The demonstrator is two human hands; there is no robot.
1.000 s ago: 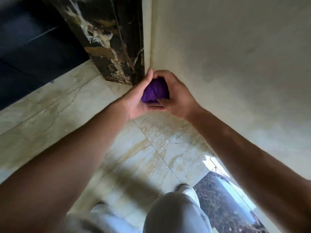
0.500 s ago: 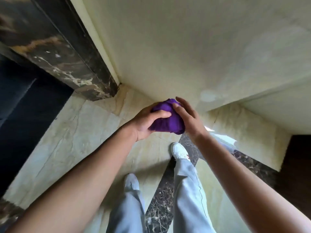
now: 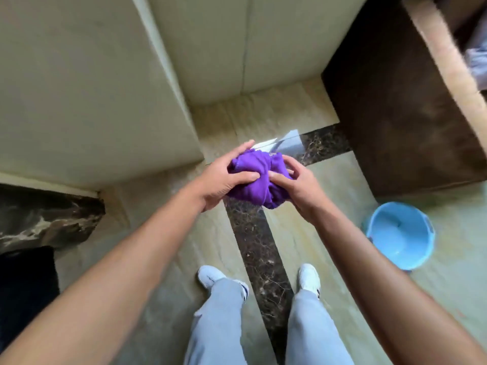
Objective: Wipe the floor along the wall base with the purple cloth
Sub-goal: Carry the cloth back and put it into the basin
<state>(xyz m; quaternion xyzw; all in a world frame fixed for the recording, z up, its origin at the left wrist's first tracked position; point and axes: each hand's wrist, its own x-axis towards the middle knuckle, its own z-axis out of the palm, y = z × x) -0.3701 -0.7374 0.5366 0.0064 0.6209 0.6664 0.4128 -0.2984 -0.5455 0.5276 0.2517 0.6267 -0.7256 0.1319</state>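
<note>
A bunched purple cloth (image 3: pixel 257 177) is held in the air in front of me, above the floor. My left hand (image 3: pixel 224 177) grips its left side with the thumb pressed into the fabric. My right hand (image 3: pixel 300 188) holds its right side, fingers curled around the bundle. The cream wall (image 3: pixel 87 101) stands to the left and ahead, and its base meets the beige marble floor (image 3: pixel 163 233) along a line just left of my hands. The cloth touches neither wall nor floor.
A light blue bucket (image 3: pixel 400 234) stands on the floor at the right. A dark brown block of furniture (image 3: pixel 400 122) fills the upper right. A dark marble strip (image 3: pixel 258 248) runs between my feet. A black marble door frame (image 3: pixel 44 217) sits at the left.
I have stood up and turned to the right, away from the door-frame corner. Both hands stayed on the cloth and carried it up off the wall base; the bucket came into view.
</note>
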